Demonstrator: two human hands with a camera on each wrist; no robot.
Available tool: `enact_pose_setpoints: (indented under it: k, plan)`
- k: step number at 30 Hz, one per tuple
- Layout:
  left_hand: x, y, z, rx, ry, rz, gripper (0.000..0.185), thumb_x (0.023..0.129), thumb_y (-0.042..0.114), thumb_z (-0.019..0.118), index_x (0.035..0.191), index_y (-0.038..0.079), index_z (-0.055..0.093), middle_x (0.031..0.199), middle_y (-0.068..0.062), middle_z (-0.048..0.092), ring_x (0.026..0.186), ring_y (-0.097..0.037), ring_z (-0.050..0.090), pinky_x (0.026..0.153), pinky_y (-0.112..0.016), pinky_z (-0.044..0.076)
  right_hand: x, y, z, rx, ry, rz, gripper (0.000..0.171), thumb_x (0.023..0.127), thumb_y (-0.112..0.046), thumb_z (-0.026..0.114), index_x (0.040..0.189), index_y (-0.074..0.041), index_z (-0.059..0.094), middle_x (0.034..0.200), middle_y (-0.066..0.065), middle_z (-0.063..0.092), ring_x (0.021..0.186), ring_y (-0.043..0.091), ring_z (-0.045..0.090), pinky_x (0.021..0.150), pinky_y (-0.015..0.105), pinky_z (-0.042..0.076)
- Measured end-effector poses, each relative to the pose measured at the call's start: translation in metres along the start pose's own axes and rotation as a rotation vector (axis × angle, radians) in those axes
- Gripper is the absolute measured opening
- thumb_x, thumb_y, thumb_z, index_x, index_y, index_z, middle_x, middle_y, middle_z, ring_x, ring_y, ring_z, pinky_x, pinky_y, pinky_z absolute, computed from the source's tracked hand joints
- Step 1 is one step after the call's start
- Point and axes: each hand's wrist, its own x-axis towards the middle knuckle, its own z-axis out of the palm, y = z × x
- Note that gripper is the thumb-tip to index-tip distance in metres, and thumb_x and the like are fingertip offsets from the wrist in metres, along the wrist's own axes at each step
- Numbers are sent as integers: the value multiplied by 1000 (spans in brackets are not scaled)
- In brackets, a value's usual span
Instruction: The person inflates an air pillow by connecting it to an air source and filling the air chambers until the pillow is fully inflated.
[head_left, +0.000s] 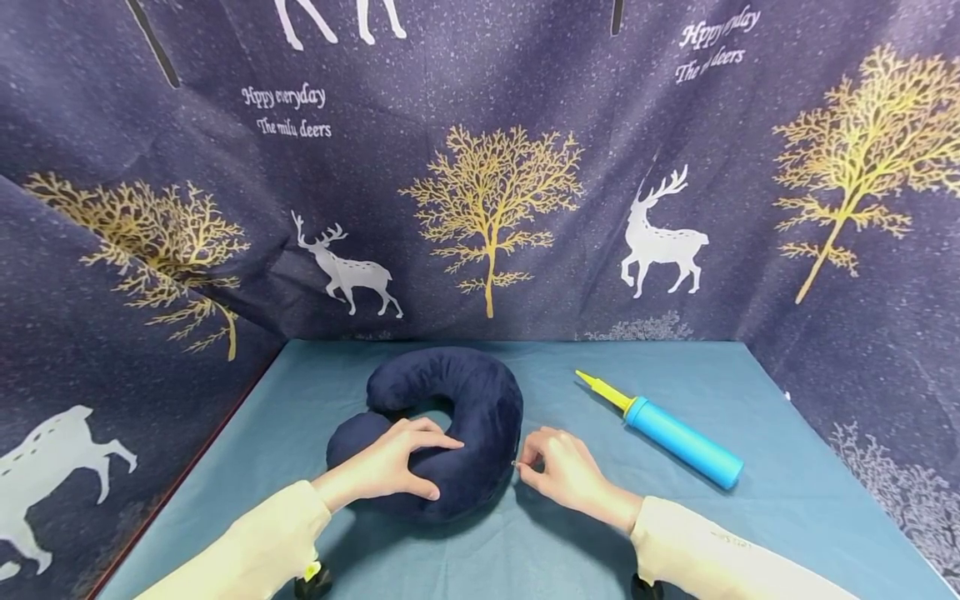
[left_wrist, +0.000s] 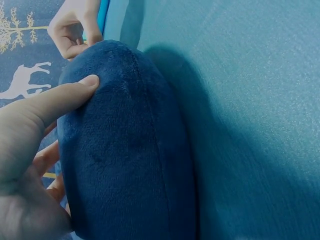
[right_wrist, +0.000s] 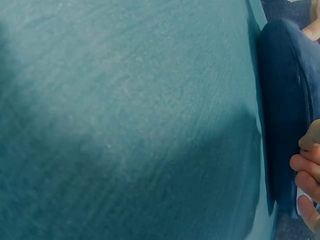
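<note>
A dark navy U-shaped neck pillow [head_left: 487,400] lies on the teal cloth, its opening toward the left. My left hand [head_left: 390,462] holds the pillow's near arm, thumb on the near side and fingers across the top. In the left wrist view the thumb [left_wrist: 82,90] presses into the plush. At the pillow's right edge my right hand [head_left: 562,471] pinches a small metallic tab, which looks like a zipper pull [head_left: 515,463], between thumb and index finger. A seam [right_wrist: 306,95] runs along that side in the right wrist view, with the curled fingers [right_wrist: 307,182] right at it.
To the right lies a light-blue hand pump [head_left: 686,442] with a yellow nozzle [head_left: 603,390]. The teal cloth [head_left: 780,508] covers the table. Behind and at both sides hangs a dark curtain [head_left: 525,75] printed with deer and golden trees.
</note>
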Motion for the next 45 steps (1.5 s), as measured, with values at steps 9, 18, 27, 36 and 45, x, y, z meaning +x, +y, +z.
enact_pose_setpoints:
  k: [9, 18, 27, 36, 45]
  plan:
    - [0, 1, 1, -16, -3, -7, 60, 74, 33, 85, 131, 29, 65, 119, 3, 60, 112, -22, 48, 96, -43, 39, 4, 4, 1, -27, 8, 27, 20, 79, -18, 77, 70, -29, 62, 71, -10, 60, 66, 4, 53, 58, 17, 41]
    - [0, 2, 0, -15, -7, -7, 59, 74, 33, 85, 130, 27, 66, 118, 2, 60, 112, -23, 48, 95, -45, 38, 10, 10, 0, -61, 14, 54, 19, 78, -20, 77, 69, -28, 62, 71, -13, 58, 64, -1, 50, 56, 18, 40]
    - [1, 1, 1, -16, -15, -8, 59, 74, 34, 85, 130, 28, 66, 118, 3, 61, 110, -21, 49, 94, -41, 39, 16, 17, 1, -59, -2, 82, 21, 79, -22, 78, 69, -29, 61, 73, -13, 59, 66, 0, 50, 57, 18, 40]
    - [1, 0, -1, -11, -17, -2, 60, 74, 34, 85, 131, 27, 65, 120, 3, 61, 112, -21, 50, 96, -42, 41, 29, 26, -3, -55, -10, 124, 19, 81, -24, 76, 70, -29, 63, 71, -13, 59, 63, 1, 49, 54, 20, 39]
    - [1, 2, -1, -7, -22, -22, 61, 74, 35, 85, 131, 29, 64, 120, 5, 60, 113, -20, 50, 95, -40, 41, 35, 33, -9, -25, -56, 155, 17, 85, -25, 76, 73, -29, 65, 76, -11, 61, 71, 4, 55, 59, 21, 43]
